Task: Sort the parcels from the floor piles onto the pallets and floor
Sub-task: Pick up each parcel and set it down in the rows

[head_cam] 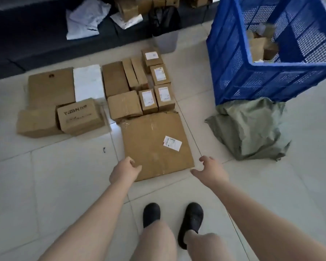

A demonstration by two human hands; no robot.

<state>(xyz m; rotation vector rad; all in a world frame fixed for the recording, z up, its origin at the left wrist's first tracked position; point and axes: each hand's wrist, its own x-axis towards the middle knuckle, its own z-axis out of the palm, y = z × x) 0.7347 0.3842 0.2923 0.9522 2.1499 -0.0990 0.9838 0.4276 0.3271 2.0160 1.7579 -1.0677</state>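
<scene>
From the head camera, a large flat brown cardboard parcel (155,146) with a small white label lies on the pale tiled floor (45,178) directly ahead of the person's black slippers (173,219). Its far edge touches a tidy block of smaller brown cardboard boxes (139,85), set edge to edge with labels up, apparently so each can be read and the sorted group stays compact. To the left of that block, more brown boxes and a white flat parcel (88,82) form a second group.

The left hand (124,170) is over the parcel's near-left corner, fingers loosely curled and pinching nothing; whether it touches the cardboard I cannot tell. The right hand (209,169) hangs just off the near-right corner, fingers spread and relaxed, holding nothing. Both hands flank the near edge, which suits setting down or squaring a wide flat parcel.

At the right stands a blue perforated plastic crate (252,76) holding more small boxes, with a grey-green plastic mailer bag (250,130) against its base. Along the far edge of the floor, a dark low platform (36,34) carries white bags and boxes, likely unsorted.
</scene>
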